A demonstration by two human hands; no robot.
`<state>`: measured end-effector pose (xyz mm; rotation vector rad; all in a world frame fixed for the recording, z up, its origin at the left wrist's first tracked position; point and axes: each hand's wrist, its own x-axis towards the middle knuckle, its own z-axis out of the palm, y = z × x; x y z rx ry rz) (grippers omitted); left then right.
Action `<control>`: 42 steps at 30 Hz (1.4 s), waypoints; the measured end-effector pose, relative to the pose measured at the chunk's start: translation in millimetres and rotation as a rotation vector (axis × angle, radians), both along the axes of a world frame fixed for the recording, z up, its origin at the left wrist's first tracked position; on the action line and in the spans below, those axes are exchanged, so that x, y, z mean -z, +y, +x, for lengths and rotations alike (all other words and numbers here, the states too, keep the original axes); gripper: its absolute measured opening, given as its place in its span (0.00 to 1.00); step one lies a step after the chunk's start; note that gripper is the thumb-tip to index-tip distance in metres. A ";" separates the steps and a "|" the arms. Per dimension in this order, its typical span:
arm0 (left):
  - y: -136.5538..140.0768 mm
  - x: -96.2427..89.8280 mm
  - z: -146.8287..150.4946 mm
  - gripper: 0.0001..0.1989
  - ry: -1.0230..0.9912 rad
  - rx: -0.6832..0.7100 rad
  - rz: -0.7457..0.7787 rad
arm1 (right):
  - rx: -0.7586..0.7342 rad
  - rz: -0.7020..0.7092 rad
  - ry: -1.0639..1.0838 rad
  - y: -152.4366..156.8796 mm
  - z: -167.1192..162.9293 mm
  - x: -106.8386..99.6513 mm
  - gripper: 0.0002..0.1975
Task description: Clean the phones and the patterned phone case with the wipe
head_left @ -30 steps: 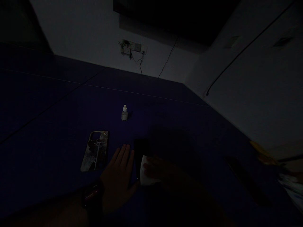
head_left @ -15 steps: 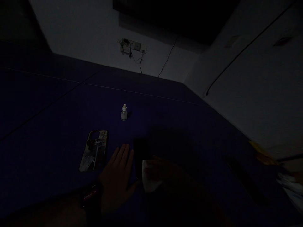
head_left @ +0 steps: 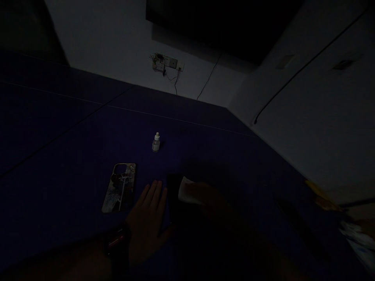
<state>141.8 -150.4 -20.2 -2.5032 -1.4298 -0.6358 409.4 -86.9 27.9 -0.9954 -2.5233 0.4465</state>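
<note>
The scene is very dim. My left hand (head_left: 148, 220) lies flat on the dark blue surface (head_left: 73, 171), fingers stretched out and a watch (head_left: 116, 239) on its wrist. Along its right side lies a dark, flat phone-like slab (head_left: 174, 191), its lower part lost in shadow. My right hand (head_left: 202, 195) presses a white cloth or tissue (head_left: 186, 191) over the slab's right side; its fingers are mostly in shadow. To the left of my left hand is a phone case (head_left: 120, 188) with a printed picture and a camera cutout. A small white-capped dropper bottle (head_left: 156, 143) stands upright beyond the hands.
A long dark object (head_left: 299, 224) lies on the right. Beyond it, at the right edge, are a yellow item (head_left: 320, 194) and crumpled white material (head_left: 356, 234). Wall sockets with cables (head_left: 168, 62) sit below a large dark screen (head_left: 216, 27).
My right hand has moved the white cloth up along the dark slab, away from me. My left hand stays flat in place. The view has shifted slightly.
</note>
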 end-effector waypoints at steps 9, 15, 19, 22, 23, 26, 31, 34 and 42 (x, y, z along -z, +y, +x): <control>-0.3 -3.2 1.5 0.42 0.015 -0.021 0.012 | -0.373 0.086 -0.069 10.3 -3.2 16.5 0.25; -0.6 -2.4 1.9 0.44 -0.002 -0.017 -0.005 | -0.175 0.089 -0.095 5.5 -5.8 12.9 0.27; -0.2 -0.6 1.8 0.43 0.005 -0.010 0.013 | -0.290 0.140 -0.066 4.6 -18.7 9.1 0.25; 0.3 0.6 1.8 0.43 0.010 -0.015 0.029 | -0.351 0.115 0.013 7.6 -10.9 10.7 0.23; 0.3 0.9 1.9 0.44 0.010 -0.016 0.033 | -0.326 0.112 0.032 9.0 -6.3 12.1 0.23; 0.1 1.3 2.0 0.45 0.012 -0.015 0.042 | -0.211 0.129 0.036 12.2 2.3 18.0 0.25; 0.3 2.0 2.0 0.45 0.007 -0.015 0.022 | -0.263 0.106 0.003 12.4 -4.3 27.2 0.27; 0.5 1.8 1.4 0.44 0.005 -0.011 0.005 | -0.345 0.080 0.095 13.0 0.1 28.1 0.24; -0.8 -0.3 1.9 0.44 0.003 -0.016 0.017 | -0.237 0.126 -0.002 8.9 -3.6 19.2 0.28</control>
